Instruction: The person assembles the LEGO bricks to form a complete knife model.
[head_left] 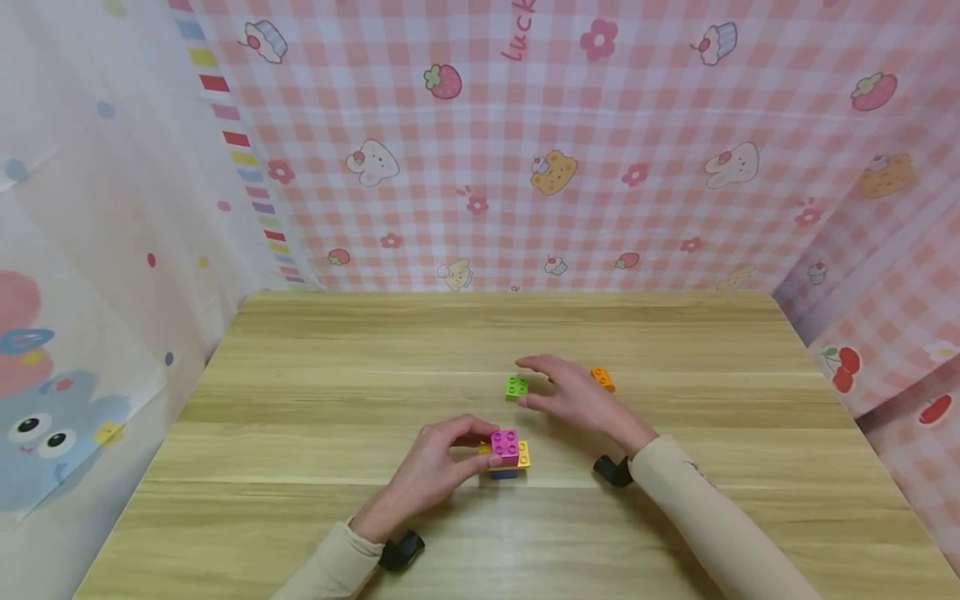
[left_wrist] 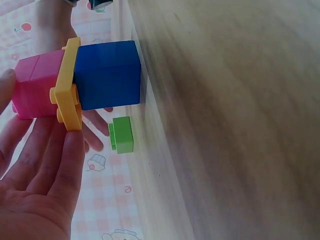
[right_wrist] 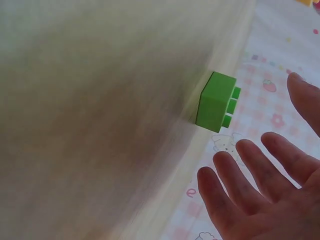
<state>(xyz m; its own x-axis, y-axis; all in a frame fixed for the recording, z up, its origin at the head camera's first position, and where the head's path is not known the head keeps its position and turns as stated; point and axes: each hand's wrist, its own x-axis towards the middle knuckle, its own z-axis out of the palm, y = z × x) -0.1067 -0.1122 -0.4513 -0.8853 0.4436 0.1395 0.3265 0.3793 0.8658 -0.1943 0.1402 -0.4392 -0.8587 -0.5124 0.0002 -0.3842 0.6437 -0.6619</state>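
My left hand [head_left: 431, 462] grips a small stack of toy building bricks at its pink top part [head_left: 505, 447], thumb on one side and fingers on the other. Under the pink lies a flat yellow plate [left_wrist: 65, 92], and below that a blue brick [left_wrist: 107, 75] meets the table or stands just over it; I cannot tell which. A seam crosses the pink part [left_wrist: 37, 82] in the left wrist view. Farther back, a green brick [right_wrist: 216, 102] sits studs up on the table. Around it, not visibly touching, my right hand [head_left: 573, 396] spreads its thumb and fingers, holding nothing.
An orange brick [head_left: 603, 379] lies on the wooden table [head_left: 337, 358] just behind the right hand. Patterned cloth [head_left: 480, 150] hangs along the table's back edge and at both sides. Black wrist cameras [head_left: 402, 550] hang beneath both sleeves.
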